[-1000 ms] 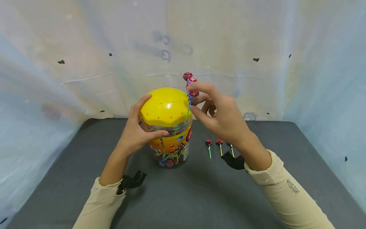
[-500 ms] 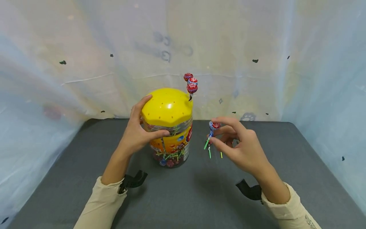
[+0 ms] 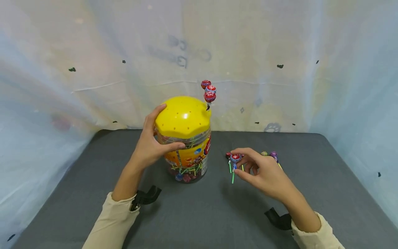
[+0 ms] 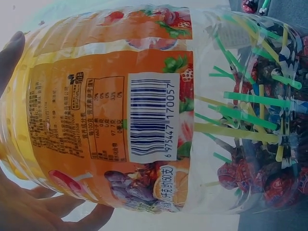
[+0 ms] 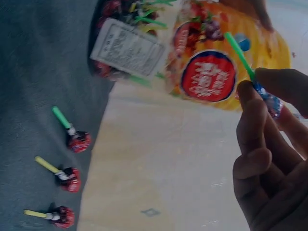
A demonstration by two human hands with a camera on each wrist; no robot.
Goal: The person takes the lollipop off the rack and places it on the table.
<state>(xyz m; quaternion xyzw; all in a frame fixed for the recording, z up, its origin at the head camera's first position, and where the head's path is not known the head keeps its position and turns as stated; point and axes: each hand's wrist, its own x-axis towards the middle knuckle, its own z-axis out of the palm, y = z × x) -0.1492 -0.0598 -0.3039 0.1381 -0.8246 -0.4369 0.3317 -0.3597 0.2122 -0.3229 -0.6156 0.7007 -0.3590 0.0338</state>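
Note:
My left hand (image 3: 149,143) grips a big clear candy jar (image 3: 188,157) near its top, the thumb across the front and the fingers at the yellow domed lid (image 3: 181,117). Green and yellow sticks and wrapped candies fill the jar's lower part, beside its orange label (image 4: 96,110). My right hand (image 3: 264,173) pinches a lollipop (image 3: 235,157) between thumb and fingers, its green stick pointing down in the head view. In the right wrist view the fingertips hold it at its blue wrapper. Three red lollipops (image 3: 209,96) stand upright at the lid's right edge.
Three red-wrapped lollipops lie in a row on the dark table, the nearest to the jar with a green stick (image 5: 61,117). Farther right, a purple lollipop (image 3: 274,155) and a greenish one (image 3: 264,153) show behind the right hand. Pale sheeting (image 3: 248,41) surrounds the table.
My right hand has carried the lollipop from beside the lid's upright ones, rightward and down to just over the row on the table. The left hand keeps its grip on the jar.

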